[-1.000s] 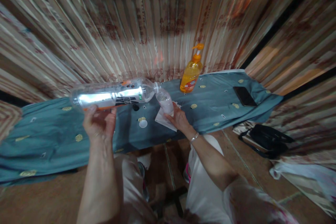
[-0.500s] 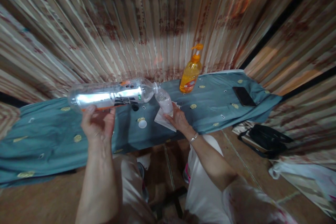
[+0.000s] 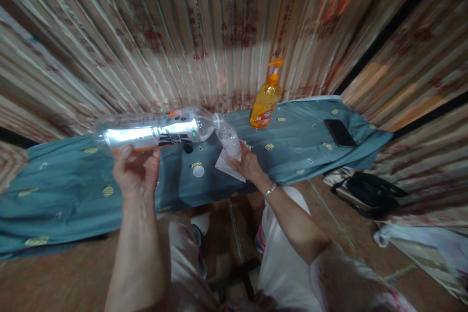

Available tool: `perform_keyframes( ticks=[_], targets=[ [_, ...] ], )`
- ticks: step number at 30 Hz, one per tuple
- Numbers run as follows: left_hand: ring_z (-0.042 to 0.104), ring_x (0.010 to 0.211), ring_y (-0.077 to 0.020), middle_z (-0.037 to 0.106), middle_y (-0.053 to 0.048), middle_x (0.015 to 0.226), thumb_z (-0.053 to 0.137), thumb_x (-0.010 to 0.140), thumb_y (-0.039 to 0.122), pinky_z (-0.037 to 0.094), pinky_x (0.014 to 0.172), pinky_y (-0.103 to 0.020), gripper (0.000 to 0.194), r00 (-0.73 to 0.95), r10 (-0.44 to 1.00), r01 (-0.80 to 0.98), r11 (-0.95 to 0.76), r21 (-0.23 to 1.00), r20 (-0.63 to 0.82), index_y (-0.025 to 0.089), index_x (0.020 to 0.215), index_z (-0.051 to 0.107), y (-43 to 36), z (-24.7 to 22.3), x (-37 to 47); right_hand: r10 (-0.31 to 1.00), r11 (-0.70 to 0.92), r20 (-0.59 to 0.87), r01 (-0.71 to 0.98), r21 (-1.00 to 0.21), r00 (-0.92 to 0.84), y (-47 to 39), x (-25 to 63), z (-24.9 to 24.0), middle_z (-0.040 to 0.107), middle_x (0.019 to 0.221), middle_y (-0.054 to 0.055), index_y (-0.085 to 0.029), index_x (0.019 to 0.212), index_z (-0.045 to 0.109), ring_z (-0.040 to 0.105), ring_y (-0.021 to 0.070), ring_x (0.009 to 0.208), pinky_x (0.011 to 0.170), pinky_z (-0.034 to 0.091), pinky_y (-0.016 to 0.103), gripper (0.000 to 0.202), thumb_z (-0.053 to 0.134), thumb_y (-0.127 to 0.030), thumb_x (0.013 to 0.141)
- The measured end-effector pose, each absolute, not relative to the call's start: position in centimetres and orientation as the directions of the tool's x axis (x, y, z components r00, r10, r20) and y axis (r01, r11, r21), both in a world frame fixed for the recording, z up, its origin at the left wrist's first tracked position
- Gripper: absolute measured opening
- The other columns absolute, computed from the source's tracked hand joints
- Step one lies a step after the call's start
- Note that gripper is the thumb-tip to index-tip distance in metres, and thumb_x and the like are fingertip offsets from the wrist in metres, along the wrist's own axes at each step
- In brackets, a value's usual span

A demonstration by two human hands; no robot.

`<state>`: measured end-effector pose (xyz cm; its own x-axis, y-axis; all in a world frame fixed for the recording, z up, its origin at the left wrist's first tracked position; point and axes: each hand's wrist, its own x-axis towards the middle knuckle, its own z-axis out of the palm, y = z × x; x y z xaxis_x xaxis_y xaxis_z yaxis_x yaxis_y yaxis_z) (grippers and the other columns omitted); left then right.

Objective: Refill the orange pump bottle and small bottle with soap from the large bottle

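Left fingers [image 3: 126,150] clamping one large bottle [image 3: 155,132], right fingers [image 3: 237,162] one small bottle [image 3: 228,138], one dispenser [image 3: 264,105]

Passage is free over the tabletop [image 3: 80,180]'s front left corner; a large bottle [image 3: 146,131] and a soap bottle [image 3: 265,103] obstruct reach to the back edge.

Bare hands on show here, left hand [image 3: 137,170] and right hand [image 3: 249,162], and there on the right wrist gleams a slim, curved, silver-coloured metal bracelet [image 3: 269,190]! Up that arm, near right, comes a pale fabric sleeve [image 3: 347,275] splashed with pinkish-red patterning, blurring toward the near edge. The left forearm [image 3: 141,253] is uncovered too. Below, off-white cloth trousers [image 3: 283,241], softly creased on both legs. And between them, the right shoe [image 3: 260,240] flashes bright pink, the greyish left shoe [image 3: 198,236] mostly hidden!
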<state>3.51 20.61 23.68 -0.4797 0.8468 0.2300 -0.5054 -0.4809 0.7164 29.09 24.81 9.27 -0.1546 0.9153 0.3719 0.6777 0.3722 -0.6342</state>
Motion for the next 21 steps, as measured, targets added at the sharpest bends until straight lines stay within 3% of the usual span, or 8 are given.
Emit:
perform_keyframes(
  ticks=[11,21],
  targets=[
    [0.066,0.102,-0.0197,0.071,0.005,0.085,0.075,0.056,0.024,0.054,0.09,-0.035,0.039,-0.457,0.851,-0.504,-0.488,0.713,0.259,0.029,0.093,0.065,20.62,23.78,3.53,0.921,0.358,0.364,0.683,-0.637,-0.143,24.73,28.98,9.64,0.066,0.125,0.025,-0.009,0.142,0.043,0.066,0.0351,0.113,0.096,0.053,0.052,0.069,0.068,-0.039,0.085],
    [0.066,0.102,-0.0209,0.072,0.004,0.087,0.075,0.057,0.025,0.054,0.09,-0.035,0.04,-0.472,0.846,-0.494,-0.488,0.72,0.25,0.029,0.095,0.065,20.6,23.89,3.83,0.913,0.373,0.377,0.689,-0.622,-0.155,24.69,29.08,9.6,0.064,0.127,0.026,-0.007,0.142,0.042,0.065,0.0356,0.116,0.097,0.053,0.052,0.071,0.066,-0.043,0.086]
  ],
)
